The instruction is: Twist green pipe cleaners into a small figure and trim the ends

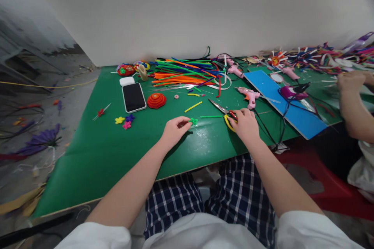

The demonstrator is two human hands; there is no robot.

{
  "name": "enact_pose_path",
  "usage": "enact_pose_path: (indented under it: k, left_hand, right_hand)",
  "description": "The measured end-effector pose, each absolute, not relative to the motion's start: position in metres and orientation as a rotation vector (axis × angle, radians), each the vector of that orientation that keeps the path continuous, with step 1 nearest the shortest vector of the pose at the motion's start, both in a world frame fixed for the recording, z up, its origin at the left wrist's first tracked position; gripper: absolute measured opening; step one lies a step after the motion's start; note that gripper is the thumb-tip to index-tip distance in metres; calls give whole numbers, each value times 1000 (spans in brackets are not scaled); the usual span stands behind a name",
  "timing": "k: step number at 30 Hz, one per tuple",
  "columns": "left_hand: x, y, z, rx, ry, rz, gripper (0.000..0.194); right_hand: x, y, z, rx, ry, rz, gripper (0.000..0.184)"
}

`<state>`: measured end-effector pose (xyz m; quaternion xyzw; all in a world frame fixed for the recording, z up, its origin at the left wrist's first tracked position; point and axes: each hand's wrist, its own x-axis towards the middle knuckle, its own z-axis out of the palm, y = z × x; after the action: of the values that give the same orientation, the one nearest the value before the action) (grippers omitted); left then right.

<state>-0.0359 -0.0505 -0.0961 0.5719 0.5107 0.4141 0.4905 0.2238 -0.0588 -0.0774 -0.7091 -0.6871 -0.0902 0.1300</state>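
Observation:
Between thumb and forefinger, my left hand (176, 131) pinches a small green pipe-cleaner flower (193, 121) just above the table. My right hand (246, 125) is closed over the red and yellow handles of a pair of scissors (219, 106), whose blades point up and left, slightly apart. A short green pipe-cleaner piece (210, 116) lies between my hands, its right end near the scissors. Beyond it rest a yellow pipe-cleaner piece (193, 107) and a small pink ring (176, 96). Left of my left hand are yellow (119, 120), purple (130, 118) and pink (126, 125) flowers.
A phone (133, 97) and a domed orange coil (156, 100) lie at left. Pipe cleaners (181, 74) are heaped at the back. A pink glue gun (248, 96), its cord and a blue board (280, 103) lie right. Another person's hands (352, 83) work at far right.

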Motion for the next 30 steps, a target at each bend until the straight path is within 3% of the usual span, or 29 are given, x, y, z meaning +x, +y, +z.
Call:
enact_pose_path:
  k: [6, 9, 30]
  left_hand:
    - [-32, -56, -85, 1126, 1018, 978, 21]
    - [-32, -59, -81, 1112, 955, 948, 21]
    - [-31, -59, -85, 1250, 938, 850, 19]
  right_hand:
    - [166, -84, -49, -1293, -2061, 217, 23]
    - [146, -86, -51, -1091, -2042, 303, 22]
    - [134, -82, -70, -1155, -1796, 698, 8]
